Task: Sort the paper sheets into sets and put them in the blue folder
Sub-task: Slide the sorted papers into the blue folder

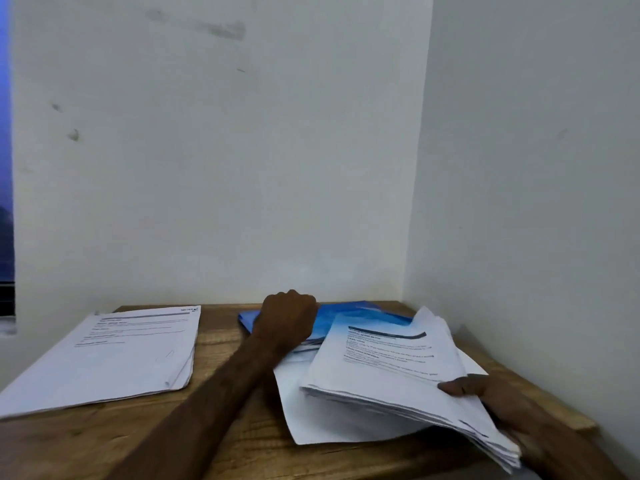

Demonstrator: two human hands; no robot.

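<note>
A blue folder [349,315] lies at the back of the wooden table, partly under papers. My left hand [287,318] reaches forward and rests curled on the folder's left part; whether it grips the folder I cannot tell. My right hand [491,393] holds a thick stack of printed sheets [391,372] by its right edge, thumb on top, lifted and tilted above a loose white sheet [311,410]. A second stack of printed sheets [114,355] lies flat on the table's left side.
The wooden table [225,438] stands in a corner, with white walls close behind and to the right. A dark window edge [6,202] shows at the far left. Bare wood shows between the two stacks.
</note>
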